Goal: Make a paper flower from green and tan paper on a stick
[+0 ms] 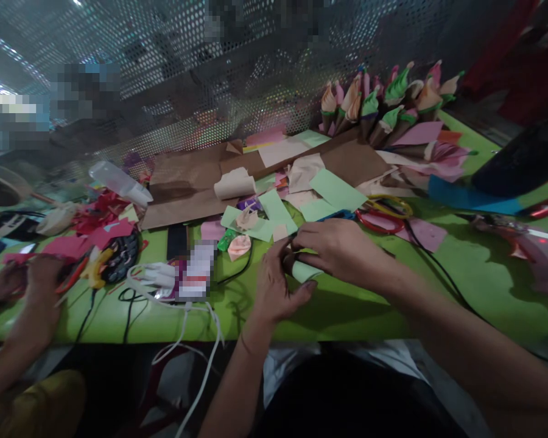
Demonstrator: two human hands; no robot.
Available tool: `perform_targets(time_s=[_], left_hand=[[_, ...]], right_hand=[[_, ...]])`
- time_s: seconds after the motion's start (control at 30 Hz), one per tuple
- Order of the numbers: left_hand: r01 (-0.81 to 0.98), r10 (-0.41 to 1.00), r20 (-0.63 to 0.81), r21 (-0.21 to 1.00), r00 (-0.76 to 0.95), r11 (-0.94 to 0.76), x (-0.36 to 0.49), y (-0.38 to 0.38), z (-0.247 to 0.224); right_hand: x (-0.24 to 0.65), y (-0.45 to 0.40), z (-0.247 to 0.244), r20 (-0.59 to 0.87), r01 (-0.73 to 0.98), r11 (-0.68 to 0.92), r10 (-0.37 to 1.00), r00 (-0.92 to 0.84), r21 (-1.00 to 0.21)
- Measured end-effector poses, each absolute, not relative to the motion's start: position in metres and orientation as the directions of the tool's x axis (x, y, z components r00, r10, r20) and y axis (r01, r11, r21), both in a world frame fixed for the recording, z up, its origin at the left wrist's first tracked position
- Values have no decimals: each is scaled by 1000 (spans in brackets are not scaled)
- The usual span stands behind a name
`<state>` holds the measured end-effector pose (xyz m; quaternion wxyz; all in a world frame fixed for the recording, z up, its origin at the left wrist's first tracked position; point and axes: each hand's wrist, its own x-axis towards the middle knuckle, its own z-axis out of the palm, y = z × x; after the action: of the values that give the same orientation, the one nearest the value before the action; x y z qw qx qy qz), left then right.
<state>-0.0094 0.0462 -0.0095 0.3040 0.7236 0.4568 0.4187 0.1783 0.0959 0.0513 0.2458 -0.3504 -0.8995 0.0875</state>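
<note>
A small rolled piece of light green paper (pixel 305 271) sits between my two hands, just over the green table (pixel 347 319). My left hand (pixel 278 283) is curled around its left side, with the thumb reaching along underneath. From the right, my right hand (pixel 335 246) bends over the top, its fingertips meeting the left fingers at the roll's upper left end. Part of the roll is hidden by the fingers. Light green sheets (pixel 338 191) and scissors with red and yellow handles (pixel 381 222) lie just beyond my hands.
Brown paper (pixel 182 176) and paper cones with twisted tops (pixel 396 85) lie at the back. A hot glue gun (pixel 536 243) is at right, beside a dark cylinder (pixel 525 152). Left are a white cable (pixel 214 316), yellow-handled pliers (pixel 94 267) and another person's hands (pixel 43 286).
</note>
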Motion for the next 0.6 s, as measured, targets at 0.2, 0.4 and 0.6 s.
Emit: perform_targets(time_s=[0.2, 0.4, 0.6], left_hand=[[226, 962, 227, 939, 154, -258, -7, 47, -2], [-37, 991, 129, 991, 26, -128, -7, 54, -10], [-73, 996, 79, 994, -52, -83, -10, 59, -22]], right_hand=[[187, 102, 61, 385, 424, 634, 751, -537, -647], [185, 104, 60, 377, 302, 569, 775, -507, -765], [178, 98, 52, 364, 308, 649, 688, -628, -696]])
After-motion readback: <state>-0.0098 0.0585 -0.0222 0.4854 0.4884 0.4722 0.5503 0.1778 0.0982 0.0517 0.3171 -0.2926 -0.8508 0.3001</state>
